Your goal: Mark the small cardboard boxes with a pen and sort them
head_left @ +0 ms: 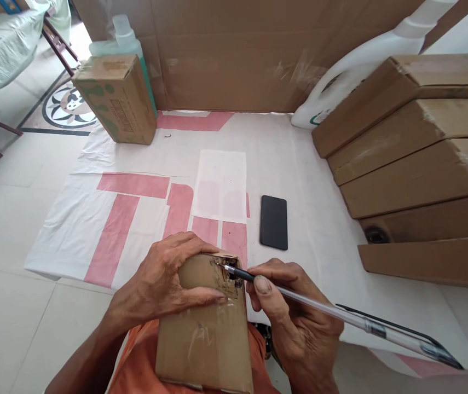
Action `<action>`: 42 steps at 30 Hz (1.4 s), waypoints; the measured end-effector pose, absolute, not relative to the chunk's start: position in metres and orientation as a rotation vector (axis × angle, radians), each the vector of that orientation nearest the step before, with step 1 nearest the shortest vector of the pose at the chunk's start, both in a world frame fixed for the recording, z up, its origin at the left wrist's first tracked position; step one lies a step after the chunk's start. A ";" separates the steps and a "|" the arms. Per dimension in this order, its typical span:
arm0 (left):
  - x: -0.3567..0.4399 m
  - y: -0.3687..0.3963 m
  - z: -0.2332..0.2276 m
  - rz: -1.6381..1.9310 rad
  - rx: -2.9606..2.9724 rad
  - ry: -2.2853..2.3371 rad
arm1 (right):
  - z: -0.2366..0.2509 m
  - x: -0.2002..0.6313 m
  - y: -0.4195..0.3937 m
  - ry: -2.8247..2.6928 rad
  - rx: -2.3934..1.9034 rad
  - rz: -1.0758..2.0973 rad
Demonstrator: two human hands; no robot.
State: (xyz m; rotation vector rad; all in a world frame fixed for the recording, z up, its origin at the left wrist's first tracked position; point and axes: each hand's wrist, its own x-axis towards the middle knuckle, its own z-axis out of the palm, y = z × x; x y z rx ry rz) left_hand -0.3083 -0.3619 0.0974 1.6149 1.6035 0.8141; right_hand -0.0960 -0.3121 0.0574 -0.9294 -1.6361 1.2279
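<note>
A brown cardboard box (204, 345) leans between my lap and the table's near edge. My left hand (172, 273) grips its upper part, thumb across the front face and fingers over the top edge. In my right hand (295, 317) is a gel pen (316, 300) with a clear barrel and black grip, pinched between thumb and fingers. The pen's tip touches the box near a torn, dark hole (232, 271) at the upper right corner. Dark scribbled marks surround that hole. What lies inside the hole cannot be made out.
A black phone (273, 222) and a white sheet (220, 186) lie on the cloth-covered table (299, 164). Several cardboard boxes (393, 175) line the right side, by a white jug (352, 65). At back left, another box (122, 104) stands before a green-liquid bottle (126, 38).
</note>
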 end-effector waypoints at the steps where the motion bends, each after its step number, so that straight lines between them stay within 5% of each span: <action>1: -0.308 -0.362 0.097 0.817 1.617 1.603 | 0.059 -0.096 -0.312 -1.649 -0.927 1.233; 19: -0.308 -0.362 0.096 0.787 1.617 1.643 | 0.075 -0.082 -0.308 -1.377 -1.097 1.254; 23: -0.311 -0.364 0.094 0.768 1.638 1.654 | 0.050 -0.084 -0.278 -1.437 -1.197 1.193; 30: -0.315 -0.364 0.090 0.751 1.707 1.693 | -0.018 -0.103 -0.236 -2.305 -1.818 1.008; 42: -0.314 -0.365 0.089 0.732 1.689 1.690 | -0.037 -0.103 -0.245 -2.268 -1.947 0.759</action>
